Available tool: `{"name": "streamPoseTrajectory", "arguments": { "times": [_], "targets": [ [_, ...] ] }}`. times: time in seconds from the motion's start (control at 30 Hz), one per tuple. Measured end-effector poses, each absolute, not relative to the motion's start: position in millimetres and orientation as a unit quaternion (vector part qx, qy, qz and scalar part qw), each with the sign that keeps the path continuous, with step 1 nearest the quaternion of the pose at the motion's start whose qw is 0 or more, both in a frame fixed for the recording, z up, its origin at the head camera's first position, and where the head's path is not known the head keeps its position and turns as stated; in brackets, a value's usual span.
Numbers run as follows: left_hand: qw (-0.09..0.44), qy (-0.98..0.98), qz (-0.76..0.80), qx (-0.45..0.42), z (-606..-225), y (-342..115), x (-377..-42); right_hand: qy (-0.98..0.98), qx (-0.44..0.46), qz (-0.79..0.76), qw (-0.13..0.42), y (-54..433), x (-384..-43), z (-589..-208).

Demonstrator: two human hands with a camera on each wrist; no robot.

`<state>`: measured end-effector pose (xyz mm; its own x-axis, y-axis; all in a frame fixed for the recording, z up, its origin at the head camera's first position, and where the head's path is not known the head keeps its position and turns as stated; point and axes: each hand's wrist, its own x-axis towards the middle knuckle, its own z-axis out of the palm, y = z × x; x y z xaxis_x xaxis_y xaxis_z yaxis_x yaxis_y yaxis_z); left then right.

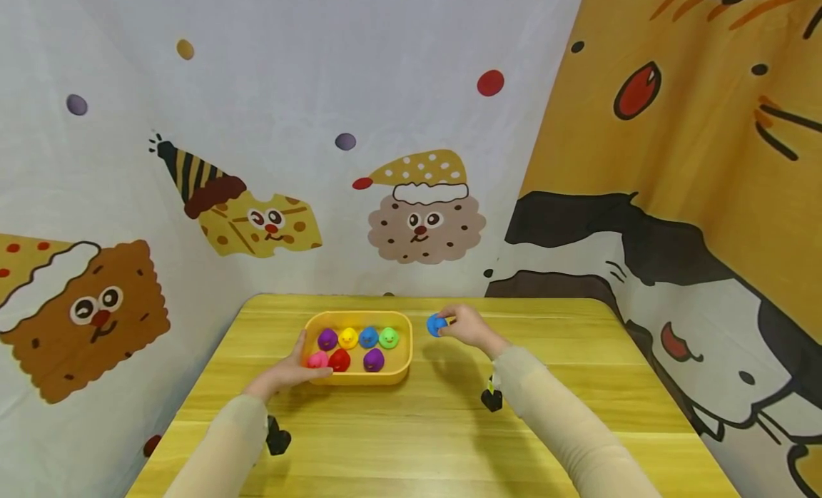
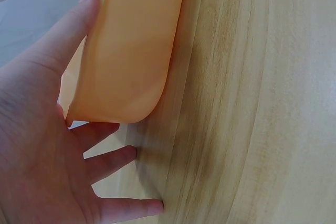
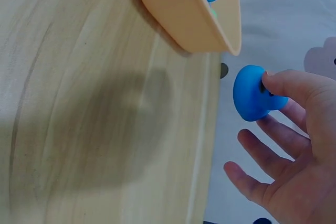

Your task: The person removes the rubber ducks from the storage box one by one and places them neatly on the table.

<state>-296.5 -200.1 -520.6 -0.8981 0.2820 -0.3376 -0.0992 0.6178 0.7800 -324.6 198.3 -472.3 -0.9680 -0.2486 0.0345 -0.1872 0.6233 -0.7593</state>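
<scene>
In the head view my right hand (image 1: 471,327) holds a blue toy duck (image 1: 436,324) above the table, just right of a yellow plastic tub (image 1: 359,378). The right wrist view shows the blue duck (image 3: 249,94) pinched between thumb and fingertips, the lower fingers spread loosely. My left hand (image 1: 290,369) rests against the tub's near left corner. Its thumb lies along the rim in the left wrist view, while several straight fingers (image 2: 113,163) fan out beside the tub wall (image 2: 123,61). Inside sit several small ducks, among them a red duck (image 1: 339,360) and a green duck (image 1: 388,337).
The wooden table (image 1: 385,441) ends at a cloth backdrop (image 1: 411,70) printed with cartoon figures. A black wrist device (image 1: 277,436) hangs by the left sleeve, another black device (image 1: 491,398) by the right.
</scene>
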Motion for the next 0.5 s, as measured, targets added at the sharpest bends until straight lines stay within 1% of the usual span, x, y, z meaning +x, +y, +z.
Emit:
{"name": "streamPoseTrajectory", "arguments": {
  "times": [0.27, 0.4, 0.5],
  "targets": [
    [0.216, 0.868, 0.443, 0.065, -520, -201, -297, 0.896, -0.1, -0.433, 0.0, 204, -326, -485],
    [0.213, 0.865, 0.449, 0.071, -519, -200, -295, 0.884, -0.078, -0.461, -0.007, 206, -328, -495],
    [0.212, 0.867, 0.447, 0.063, -519, -201, -294, 0.871, -0.049, -0.49, 0.0, 206, -328, -503]
  ]
}}
